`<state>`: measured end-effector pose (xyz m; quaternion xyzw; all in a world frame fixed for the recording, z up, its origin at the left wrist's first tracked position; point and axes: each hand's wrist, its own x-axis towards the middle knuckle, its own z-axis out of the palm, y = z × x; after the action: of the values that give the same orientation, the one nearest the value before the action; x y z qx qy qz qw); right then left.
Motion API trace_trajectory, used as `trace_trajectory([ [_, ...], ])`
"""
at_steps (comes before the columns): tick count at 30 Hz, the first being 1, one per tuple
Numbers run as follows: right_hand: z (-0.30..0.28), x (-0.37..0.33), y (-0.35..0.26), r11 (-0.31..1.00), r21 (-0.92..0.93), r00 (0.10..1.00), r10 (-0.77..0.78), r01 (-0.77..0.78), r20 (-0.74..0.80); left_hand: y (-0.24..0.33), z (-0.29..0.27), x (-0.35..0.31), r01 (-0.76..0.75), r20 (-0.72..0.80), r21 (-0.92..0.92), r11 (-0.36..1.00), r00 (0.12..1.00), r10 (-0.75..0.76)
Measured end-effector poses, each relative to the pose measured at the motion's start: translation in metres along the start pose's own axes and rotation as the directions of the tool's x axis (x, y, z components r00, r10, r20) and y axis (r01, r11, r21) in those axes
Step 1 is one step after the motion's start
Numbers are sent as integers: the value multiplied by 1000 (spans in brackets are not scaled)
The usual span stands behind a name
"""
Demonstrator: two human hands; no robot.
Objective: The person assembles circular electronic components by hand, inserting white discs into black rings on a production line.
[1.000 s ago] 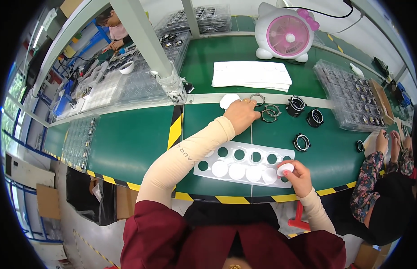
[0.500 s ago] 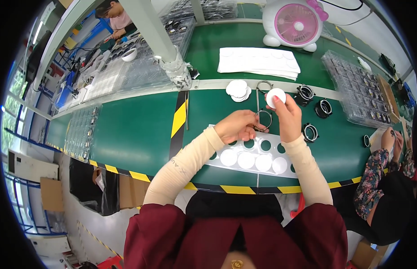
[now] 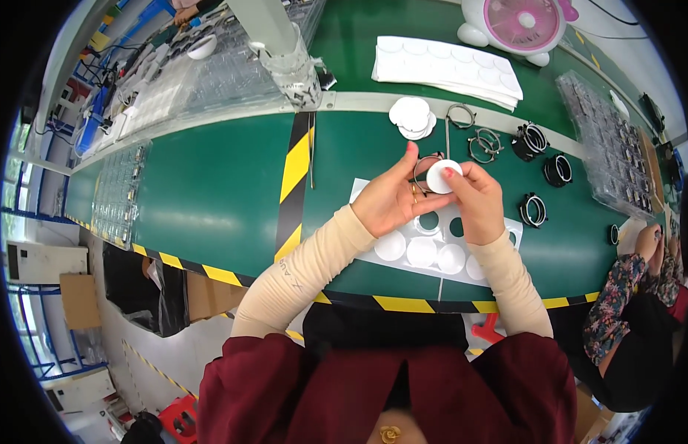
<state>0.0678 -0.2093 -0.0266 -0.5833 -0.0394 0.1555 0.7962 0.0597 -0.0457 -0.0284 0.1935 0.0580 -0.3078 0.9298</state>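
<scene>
My left hand (image 3: 388, 198) is turned palm up, its thumb and fingers around a thin metal ring (image 3: 416, 176). Between the thumb and fingers of my right hand (image 3: 483, 201) is a white round disc (image 3: 440, 178). The disc is in front of the ring and hides part of it; whether the two touch, I cannot tell. Below both hands lies a white backing sheet (image 3: 359, 189) with white round pieces (image 3: 422, 252) and several round holes through which the green shows.
Beyond my hands lie loose white discs (image 3: 411, 116), metal rings (image 3: 484, 145) and black ring-shaped parts (image 3: 557, 170). Stacked white sheets (image 3: 447, 70) and a pink-and-white fan (image 3: 523, 21) stand farther back. Clear trays (image 3: 606, 140) are at right, near a co-worker's patterned sleeve (image 3: 614, 303).
My hands have come together, the right one bringing the white disc down and left to the ring. The left fingers have straightened. The whole view has shifted slightly.
</scene>
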Motion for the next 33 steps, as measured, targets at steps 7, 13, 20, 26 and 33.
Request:
trace_trajectory([
  [7, 21, 1, -3, 998, -8, 987, -66, 65, -150, -8, 5, 2, -48, -157, 66, 997, 986, 58],
  [13, 20, 0, -1, 995, -92, 989, -57, 45, -133, -10, 2, 3, -37, -152, 63, 997, 987, 46],
  [20, 19, 0, -2, 998, -63, 988, -36, 27, -151, -9, 5, 3, -35, -161, 60, 998, 986, 44],
  [26, 18, 1, 2, 994, -98, 992, -67, 56, -108, -8, 7, 2, -34, -167, 80, 996, 985, 47],
  [33, 15, 9, 8, 960, -278, 994, -51, 23, -92, -8, 0, 2, 2, -124, 59, 998, 992, 6],
])
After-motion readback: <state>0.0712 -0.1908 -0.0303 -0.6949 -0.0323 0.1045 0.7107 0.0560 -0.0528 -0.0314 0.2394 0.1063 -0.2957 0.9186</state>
